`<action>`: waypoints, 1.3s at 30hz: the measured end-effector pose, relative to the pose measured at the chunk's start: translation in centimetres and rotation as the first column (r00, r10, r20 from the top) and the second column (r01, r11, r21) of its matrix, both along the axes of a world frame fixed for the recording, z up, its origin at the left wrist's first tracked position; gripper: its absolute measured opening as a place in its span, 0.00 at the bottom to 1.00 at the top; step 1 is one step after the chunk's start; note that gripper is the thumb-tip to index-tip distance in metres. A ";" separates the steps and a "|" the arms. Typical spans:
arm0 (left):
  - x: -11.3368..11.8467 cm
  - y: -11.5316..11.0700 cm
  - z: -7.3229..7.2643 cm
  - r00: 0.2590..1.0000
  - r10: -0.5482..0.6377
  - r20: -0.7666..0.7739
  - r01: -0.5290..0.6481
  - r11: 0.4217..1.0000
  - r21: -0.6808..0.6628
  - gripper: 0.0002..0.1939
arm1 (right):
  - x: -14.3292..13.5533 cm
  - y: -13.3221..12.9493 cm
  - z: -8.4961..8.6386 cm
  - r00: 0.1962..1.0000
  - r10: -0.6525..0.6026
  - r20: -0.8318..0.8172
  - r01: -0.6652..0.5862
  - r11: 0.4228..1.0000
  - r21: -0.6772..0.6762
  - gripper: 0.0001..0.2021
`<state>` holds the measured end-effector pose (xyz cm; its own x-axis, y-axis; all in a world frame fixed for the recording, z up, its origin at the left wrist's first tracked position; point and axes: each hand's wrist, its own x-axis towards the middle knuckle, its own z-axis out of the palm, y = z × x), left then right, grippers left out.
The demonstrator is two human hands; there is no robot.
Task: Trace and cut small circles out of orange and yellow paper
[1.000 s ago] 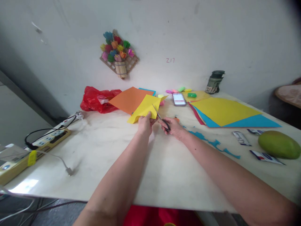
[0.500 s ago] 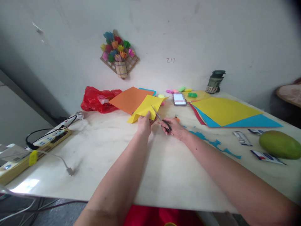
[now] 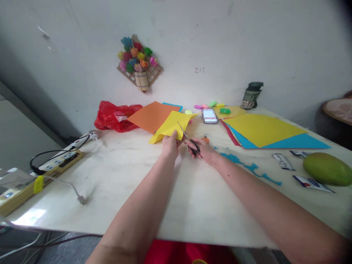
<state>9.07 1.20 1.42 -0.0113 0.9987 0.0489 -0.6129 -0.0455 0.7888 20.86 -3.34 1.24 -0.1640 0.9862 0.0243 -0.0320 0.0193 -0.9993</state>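
A yellow sheet of paper (image 3: 172, 123) is pinched by its near edge in my left hand (image 3: 171, 144), thumb on top. My right hand (image 3: 202, 150) is closed round the dark handles of a pair of scissors (image 3: 182, 129). The blades point up and to the left, across the right part of the yellow paper. Behind that paper an orange sheet (image 3: 150, 115) lies partly covered. Blue paper scraps (image 3: 233, 158) lie on the table beside my right forearm. A small orange object (image 3: 205, 139) is partly hidden behind my right hand.
Coloured sheets (image 3: 264, 128) lie at the right, near a green mango (image 3: 327, 168) and small packets (image 3: 313, 183). A phone (image 3: 209, 115), green bottle (image 3: 251, 96) and red plastic bag (image 3: 118, 117) are at the back. A power strip (image 3: 57, 163) with cables runs along the left edge.
Both hands have shifted very slightly, the left a little to the right. The scissor blades look closer together over the yellow paper. The other things are where they were.
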 end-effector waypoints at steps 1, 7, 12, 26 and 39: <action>0.1 0.0 0.0 1.000 0.003 -0.001 -0.003 1.000 0.006 0.04 | 0.0 0.0 0.0 1.000 -0.005 -0.001 0.005 1.000 -0.002 0.17; 0.2 -0.1 -0.1 0.999 0.032 0.001 -0.032 0.999 -0.003 0.05 | -0.3 -0.3 0.5 1.000 -0.008 0.008 0.008 1.000 -0.007 0.18; -0.2 0.1 -0.2 0.995 -0.089 -0.035 0.087 0.995 -0.041 0.06 | -0.2 -0.3 0.5 1.000 -0.008 -0.002 0.008 1.000 0.000 0.18; -0.2 0.1 -0.1 0.996 -0.027 -0.085 0.023 0.998 -0.054 0.09 | 0.3 0.0 -0.2 1.000 0.026 0.006 -0.026 0.998 0.049 0.19; 0.2 -0.4 0.3 0.998 0.029 -0.047 -0.034 0.994 -0.106 0.09 | -0.6 -0.2 -0.1 0.999 -0.025 0.027 0.024 0.999 0.025 0.16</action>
<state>9.32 0.75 1.74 -0.0429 0.9974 -0.0572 -0.5758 0.0221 0.8173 20.30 -3.57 1.10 -0.1410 0.9890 0.0447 -0.0039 0.0446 -0.9990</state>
